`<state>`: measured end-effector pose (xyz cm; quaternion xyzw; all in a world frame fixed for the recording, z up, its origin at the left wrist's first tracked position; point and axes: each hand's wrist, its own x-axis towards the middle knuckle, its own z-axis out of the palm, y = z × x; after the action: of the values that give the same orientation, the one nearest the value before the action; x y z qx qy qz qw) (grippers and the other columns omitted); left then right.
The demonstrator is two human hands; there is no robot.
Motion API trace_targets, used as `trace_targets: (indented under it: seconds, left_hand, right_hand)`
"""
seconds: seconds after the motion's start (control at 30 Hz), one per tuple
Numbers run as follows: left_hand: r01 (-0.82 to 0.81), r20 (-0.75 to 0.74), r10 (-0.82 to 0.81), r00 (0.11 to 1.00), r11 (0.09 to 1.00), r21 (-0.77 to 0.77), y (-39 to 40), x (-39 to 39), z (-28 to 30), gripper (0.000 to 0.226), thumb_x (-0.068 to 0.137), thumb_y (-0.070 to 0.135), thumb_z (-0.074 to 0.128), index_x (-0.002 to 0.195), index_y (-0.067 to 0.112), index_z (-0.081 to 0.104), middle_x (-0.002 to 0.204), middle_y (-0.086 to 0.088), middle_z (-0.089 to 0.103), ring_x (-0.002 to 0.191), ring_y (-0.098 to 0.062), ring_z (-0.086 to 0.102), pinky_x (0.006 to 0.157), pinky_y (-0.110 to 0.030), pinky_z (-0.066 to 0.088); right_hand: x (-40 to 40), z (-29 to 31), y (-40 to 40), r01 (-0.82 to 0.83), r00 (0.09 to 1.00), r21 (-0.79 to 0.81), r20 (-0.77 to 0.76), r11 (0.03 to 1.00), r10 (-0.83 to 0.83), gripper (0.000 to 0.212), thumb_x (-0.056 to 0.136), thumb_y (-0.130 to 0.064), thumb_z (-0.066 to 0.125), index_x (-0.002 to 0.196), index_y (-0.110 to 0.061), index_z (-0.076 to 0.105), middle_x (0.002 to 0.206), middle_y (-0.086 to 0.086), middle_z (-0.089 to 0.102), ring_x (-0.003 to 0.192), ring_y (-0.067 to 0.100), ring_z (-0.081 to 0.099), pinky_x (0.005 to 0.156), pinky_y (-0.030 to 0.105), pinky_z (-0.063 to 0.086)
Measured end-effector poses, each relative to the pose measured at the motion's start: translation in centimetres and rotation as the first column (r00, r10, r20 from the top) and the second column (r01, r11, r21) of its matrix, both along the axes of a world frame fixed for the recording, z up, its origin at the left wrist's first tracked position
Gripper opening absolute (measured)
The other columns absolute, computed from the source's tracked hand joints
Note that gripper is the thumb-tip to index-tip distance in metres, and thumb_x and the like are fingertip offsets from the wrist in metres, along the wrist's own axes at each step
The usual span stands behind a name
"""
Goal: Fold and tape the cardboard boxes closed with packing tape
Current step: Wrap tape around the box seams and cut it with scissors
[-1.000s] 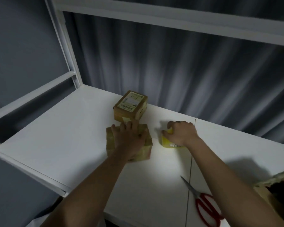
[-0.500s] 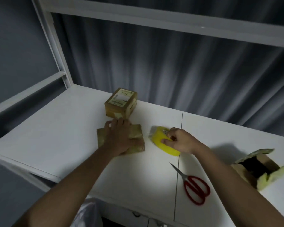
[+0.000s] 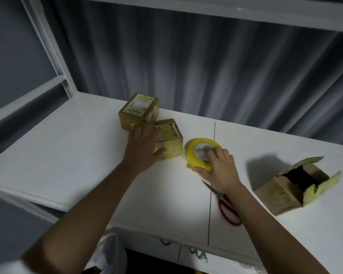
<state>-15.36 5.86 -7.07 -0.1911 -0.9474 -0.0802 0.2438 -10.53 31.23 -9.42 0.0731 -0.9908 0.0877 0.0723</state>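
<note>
Red scissors [image 3: 225, 204] partly under right hand [image 3: 219, 171]

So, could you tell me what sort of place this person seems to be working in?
Probably a small packing station at home or in a stockroom. A white table inside a white shelf frame carries labelled cardboard boxes, a yellow tape roll and red-handled scissors, with a grey curtain behind.

Left hand [image 3: 142, 147] lies flat on a closed cardboard box [image 3: 167, 139] | taped box [image 3: 140, 110] touches it, nearer the counter's [image 3: 67, 155] back edge | right hand [image 3: 219, 169] grips yellow tape roll [image 3: 194, 155] | red scissors [image 3: 226, 206] near front edge | open box [image 3: 293, 186] toward right edge
</note>
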Motion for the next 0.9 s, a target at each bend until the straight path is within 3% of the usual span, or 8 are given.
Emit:
trace_targets:
  seconds: [0.1, 0.23, 0.33, 0.47, 0.53, 0.7, 0.8, 0.9]
  left_hand:
    - [0.016, 0.239, -0.006, 0.971, 0.999, -0.038, 1.5, -1.8, 0.6, 0.075, 0.079, 0.057, 0.062, 0.139, 0.017, 0.04, 0.147, -0.012, 0.031, 0.133, -0.038, 0.028, 0.105, -0.052, 0.028]
    - [-0.007, 0.422, 0.038, 0.906, 0.997, -0.075, 1.9, -5.1, -0.4, 0.1, 0.07, 0.075, 0.055, 0.149, 0.035, 0.007, 0.158, -0.003, -0.006, 0.143, -0.033, -0.014, 0.113, -0.06, 0.005]
    - [-0.026, 0.489, 0.084, 0.868, 0.992, -0.124, 1.6, -6.6, -1.8, 0.113, 0.062, 0.082, 0.055, 0.148, 0.036, -0.001, 0.158, -0.006, -0.006, 0.143, -0.037, -0.011, 0.112, -0.063, 0.005]
    - [-0.049, 0.514, 0.113, 0.85, 0.989, -0.137, 1.5, -6.6, -2.8, 0.111, 0.065, 0.08, 0.055, 0.149, 0.031, 0.002, 0.157, -0.012, 0.007, 0.142, -0.04, 0.005, 0.113, -0.059, 0.007]
    - [-0.046, 0.514, 0.109, 0.851, 0.99, -0.133, 1.6, -6.4, -2.6, 0.11, 0.067, 0.077, 0.057, 0.149, 0.031, 0.001, 0.156, -0.014, 0.009, 0.142, -0.04, 0.007, 0.112, -0.058, 0.008]
    - [-0.085, 0.525, 0.152, 0.837, 0.985, -0.148, 1.8, -5.5, -2.2, 0.11, 0.068, 0.074, 0.06, 0.15, 0.03, 0.002, 0.157, -0.014, 0.005, 0.142, -0.04, 0.004, 0.111, -0.059, 0.008]
    - [-0.083, 0.552, 0.149, 0.821, 0.986, -0.144, 1.9, -5.0, -2.0, 0.109, 0.069, 0.072, 0.061, 0.15, 0.032, 0.001, 0.157, -0.014, 0.0, 0.143, -0.039, 0.0, 0.111, -0.059, 0.006]
    - [-0.078, 0.557, 0.133, 0.82, 0.99, -0.121, 1.8, -4.7, -1.9, 0.109, 0.068, 0.071, 0.063, 0.15, 0.033, 0.001, 0.157, -0.013, -0.003, 0.143, -0.04, -0.003, 0.113, -0.059, 0.004]
  right_hand:
    - [4.5, -0.8, 0.7, 0.073, 0.994, -0.127, 0.087, 0.989, -0.062, 0.045, 0.085, -0.059, 0.041, 0.075, -0.018, 0.055, 0.082, 0.003, 0.059, 0.079, 0.026, 0.058, 0.062, 0.03, 0.042]
    - [7.7, -3.0, 1.5, 0.118, 0.973, -0.039, 0.204, 0.992, -0.108, 0.038, 0.085, -0.043, 0.048, 0.1, -0.012, 0.063, 0.094, 0.009, 0.062, 0.089, 0.032, 0.058, 0.075, 0.035, 0.05]
    - [9.1, -3.6, 1.9, 0.235, 0.957, -0.065, 0.192, 0.97, -0.219, 0.04, 0.072, -0.038, 0.053, 0.084, -0.001, 0.059, 0.079, 0.016, 0.057, 0.071, 0.038, 0.056, 0.061, 0.041, 0.052]
    - [9.8, -3.1, 2.7, 0.349, 0.889, -0.01, 0.319, 0.937, -0.328, 0.055, 0.087, -0.044, 0.058, 0.116, 0.002, 0.047, 0.112, 0.016, 0.052, 0.106, 0.033, 0.05, 0.088, 0.036, 0.043]
    - [9.7, -2.7, 3.3, 0.358, 0.87, -0.015, 0.369, 0.934, -0.328, 0.054, 0.091, -0.046, 0.053, 0.12, -0.001, 0.045, 0.117, 0.015, 0.052, 0.109, 0.03, 0.05, 0.09, 0.033, 0.042]
    - [10.0, -2.4, 3.6, 0.39, 0.864, 0.02, 0.339, 0.921, -0.373, 0.046, 0.092, -0.046, 0.051, 0.112, -0.005, 0.054, 0.109, 0.015, 0.06, 0.099, 0.028, 0.059, 0.079, 0.029, 0.046]
    - [10.2, -1.2, 3.2, 0.454, 0.866, -0.153, 0.309, 0.878, -0.394, 0.037, 0.093, -0.044, 0.053, 0.095, -0.007, 0.051, 0.096, 0.013, 0.064, 0.089, 0.029, 0.062, 0.064, 0.027, 0.035]
    - [9.3, 0.6, 2.6, 0.444, 0.887, -0.272, 0.265, 0.854, -0.377, 0.036, 0.092, -0.041, 0.056, 0.104, -0.007, 0.053, 0.093, 0.01, 0.067, 0.087, 0.029, 0.062, 0.062, 0.028, 0.036]
